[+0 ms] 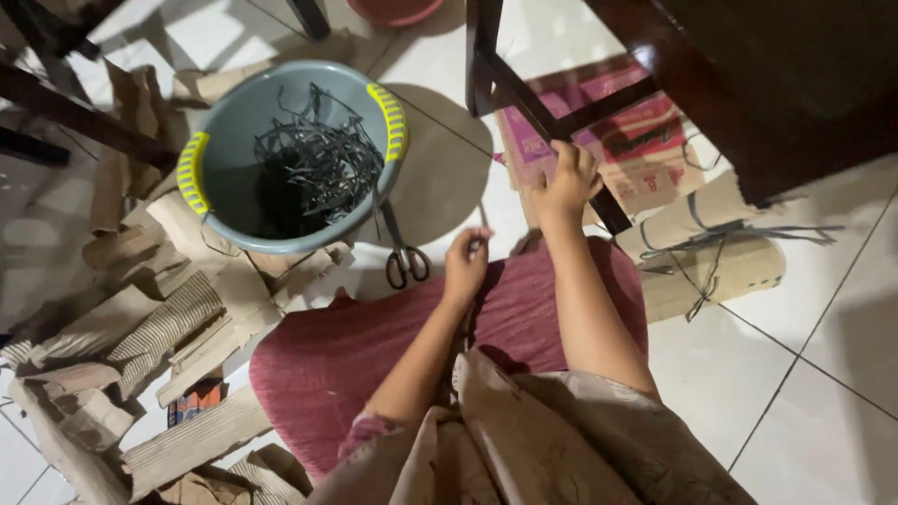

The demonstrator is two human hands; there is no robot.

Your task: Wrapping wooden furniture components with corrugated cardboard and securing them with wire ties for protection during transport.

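Note:
My right hand (pixel 565 180) grips the dark wooden crossbar (pixel 524 98) of a chair frame, just above a flattened printed cardboard box (pixel 645 140). My left hand (pixel 466 262) hovers over my lap with its fingers pinched together; whether a thin strip is between them cannot be told. Black-handled scissors (pixel 402 254) lie on the floor just left of that hand. A grey basin (pixel 224 159) with yellow handles holds a tangle of black strips (pixel 313 168). A dark red cloth (pixel 374 346) covers my lap.
Torn corrugated cardboard pieces (pixel 168 327) are piled at the left. A rolled cardboard bundle tied with dark straps (pixel 711 248) lies at the right on white floor tiles (pixel 823 402). Dark furniture (pixel 776 84) stands at the upper right, with more chair legs (pixel 65 108) at the upper left.

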